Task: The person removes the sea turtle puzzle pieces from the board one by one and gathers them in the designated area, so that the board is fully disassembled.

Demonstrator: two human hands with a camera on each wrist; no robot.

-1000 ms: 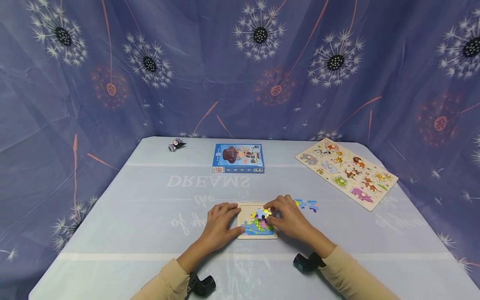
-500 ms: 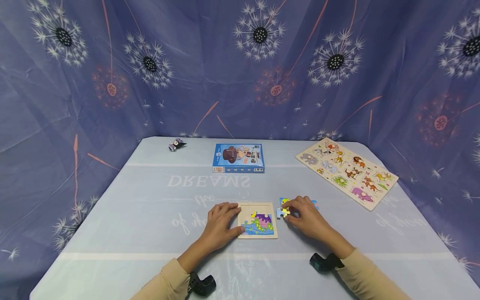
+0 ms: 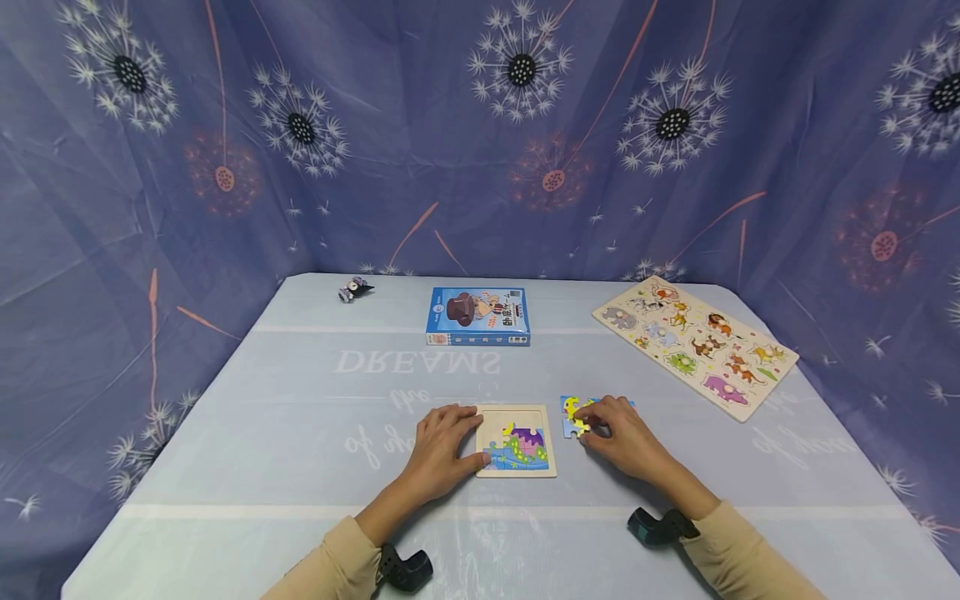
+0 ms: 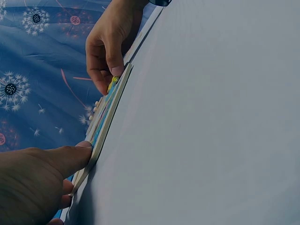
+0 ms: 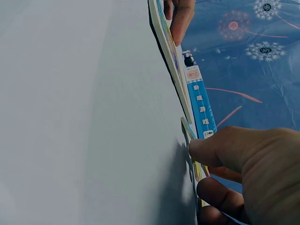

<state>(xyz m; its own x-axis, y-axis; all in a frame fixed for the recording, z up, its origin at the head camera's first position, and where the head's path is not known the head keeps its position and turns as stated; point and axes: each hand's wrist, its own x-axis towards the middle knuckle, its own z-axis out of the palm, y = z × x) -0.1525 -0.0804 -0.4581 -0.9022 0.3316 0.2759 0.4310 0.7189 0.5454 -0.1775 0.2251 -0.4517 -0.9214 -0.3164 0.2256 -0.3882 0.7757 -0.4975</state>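
A small square wooden puzzle tray lies in front of the person, its lower part filled with colourful jigsaw pieces and its upper left showing bare wood. My left hand holds the tray's left side, thumb on the frame in the left wrist view. Just right of the tray, my right hand pinches a light blue and yellow puzzle piece between thumb and fingers, low over the table. A blue piece with a yellow figure lies beside it; further pieces are partly hidden behind the fingers.
Behind the tray stands a blue game box. A wooden animal peg board lies angled at the back right. At the back left sits a small dark figurine. A patterned curtain hangs behind the table.
My right hand has moved right from over the tray with the puzzle piece, down among the loose pieces. The purple part of the picture is now uncovered. My left hand stays put.
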